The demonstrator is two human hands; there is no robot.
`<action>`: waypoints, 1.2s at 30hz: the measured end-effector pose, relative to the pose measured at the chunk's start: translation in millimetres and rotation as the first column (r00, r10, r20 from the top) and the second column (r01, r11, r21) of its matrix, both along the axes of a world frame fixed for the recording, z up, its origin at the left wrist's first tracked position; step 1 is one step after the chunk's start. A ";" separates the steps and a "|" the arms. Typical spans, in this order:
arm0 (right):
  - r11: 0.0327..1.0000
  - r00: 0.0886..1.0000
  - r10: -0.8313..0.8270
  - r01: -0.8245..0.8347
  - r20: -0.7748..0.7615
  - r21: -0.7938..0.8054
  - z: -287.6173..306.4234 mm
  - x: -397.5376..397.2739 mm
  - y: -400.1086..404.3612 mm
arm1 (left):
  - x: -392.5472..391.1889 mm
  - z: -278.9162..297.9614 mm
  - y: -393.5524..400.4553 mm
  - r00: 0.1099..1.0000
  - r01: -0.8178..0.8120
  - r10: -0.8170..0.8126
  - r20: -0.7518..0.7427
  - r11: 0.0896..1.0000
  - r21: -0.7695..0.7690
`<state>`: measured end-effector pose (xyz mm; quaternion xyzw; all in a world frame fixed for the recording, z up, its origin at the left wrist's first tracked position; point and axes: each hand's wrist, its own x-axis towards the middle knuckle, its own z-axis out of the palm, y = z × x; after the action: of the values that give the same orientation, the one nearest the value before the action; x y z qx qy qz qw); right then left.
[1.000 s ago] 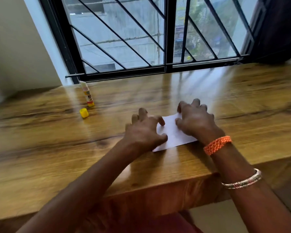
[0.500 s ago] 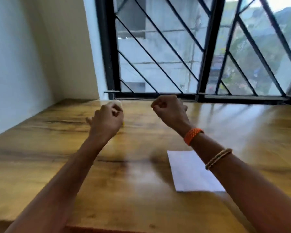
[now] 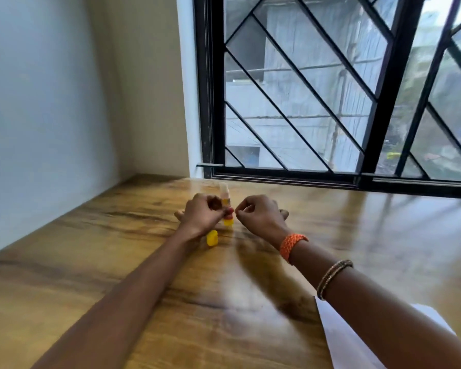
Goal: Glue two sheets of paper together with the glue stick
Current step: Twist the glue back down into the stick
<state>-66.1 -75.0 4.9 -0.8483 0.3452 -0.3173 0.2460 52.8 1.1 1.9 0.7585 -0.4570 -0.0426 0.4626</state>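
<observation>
The uncapped glue stick stands upright on the wooden table, near the window. My left hand reaches it from the left, and its fingertips pinch the tube's middle. The yellow cap lies on the table just in front of that hand. My right hand hovers right of the stick, a small gap away, with fingers curled and nothing in them. White paper lies flat at the near right, partly hidden under my right forearm.
A black barred window runs along the table's far edge. Plain walls close off the left side and the corner.
Both hands left the paper and moved far left toward the glue stick. The view swung left, so the paper now sits at the lower right. My left fingers have come onto the tube.
</observation>
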 end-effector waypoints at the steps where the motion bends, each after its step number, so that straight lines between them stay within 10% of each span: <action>1: 1.000 1.000 0.004 -0.004 0.003 -0.019 2.5 -4.3 -0.5 | -2.8 3.6 0.9 0.998 0.043 -0.045 -0.045 0.998 -0.050; 5: 0.993 1.000 0.001 0.001 0.021 -0.116 16.3 -32.9 7.1 | -18.3 16.2 12.7 0.892 0.263 -0.328 -0.311 0.936 -0.233; 14: 0.975 0.994 0.089 -0.073 0.068 -0.209 21.0 -106.0 32.0 | -57.7 34.0 28.4 0.672 0.580 -0.644 -0.366 0.765 -0.281; 20: 0.983 0.995 0.103 -0.105 -0.020 -0.149 4.1 -125.7 32.0 | -79.9 21.1 28.0 0.657 0.596 -0.644 -0.392 0.762 -0.253; 27: 0.968 0.996 -0.020 0.040 0.081 -0.247 -1.3 -133.7 33.0 | -101.0 13.8 25.2 0.850 0.364 -0.423 -0.313 0.902 -0.232; 36: 0.426 0.932 -0.353 0.238 0.082 -0.873 8.2 -134.9 49.7 | -123.3 15.7 27.3 0.710 0.212 -0.381 -0.592 0.918 -0.336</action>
<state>-201.0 -25.3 13.1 -0.7967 0.2930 -0.4371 -0.2974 -70.6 28.4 17.6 0.5501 -0.3874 -0.3191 0.6675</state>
